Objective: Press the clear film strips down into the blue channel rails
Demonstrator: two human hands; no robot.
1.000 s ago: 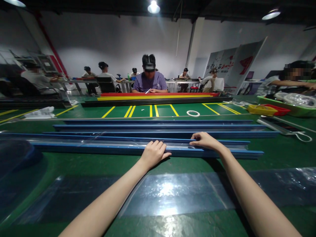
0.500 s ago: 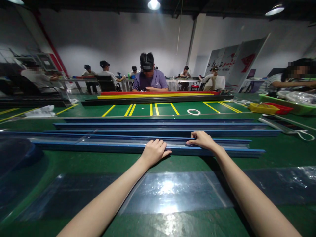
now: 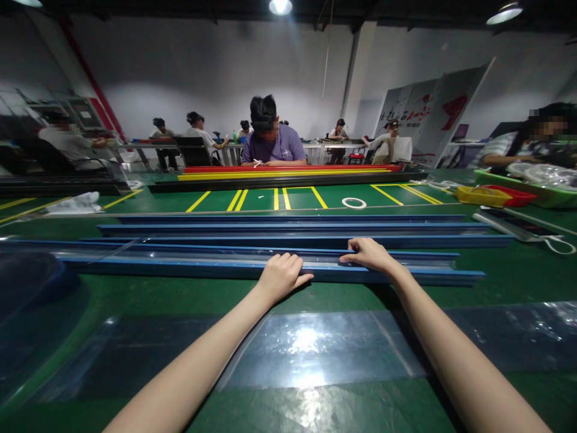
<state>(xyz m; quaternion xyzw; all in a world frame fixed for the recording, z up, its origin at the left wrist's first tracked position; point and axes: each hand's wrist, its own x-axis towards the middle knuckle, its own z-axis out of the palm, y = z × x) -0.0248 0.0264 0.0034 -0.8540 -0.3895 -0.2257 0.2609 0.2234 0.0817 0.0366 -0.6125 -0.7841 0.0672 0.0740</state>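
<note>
My left hand (image 3: pixel 280 275) rests with curled fingers over the front edge of the nearest long blue rail (image 3: pixel 180 269), thumb along its front face. My right hand (image 3: pixel 370 253) lies further right on the same rail, its fingers bent and pressed on the rail's far lip and the clear strip (image 3: pixel 225 258) that lies in it. Several more blue rails (image 3: pixel 293 229) lie parallel just behind on the green table (image 3: pixel 135 294).
Clear plastic sheet (image 3: pixel 315 349) covers the table in front of me. A white tape ring (image 3: pixel 353 203) lies beyond the rails. Red, yellow and black rails (image 3: pixel 283 175) lie before a seated person in purple. Yellow and red trays (image 3: pixel 489 196) sit at the right.
Both hands stay on the nearest blue rail; the right hand's fingers have curled a little tighter on its far lip. The person opposite has turned their head.
</note>
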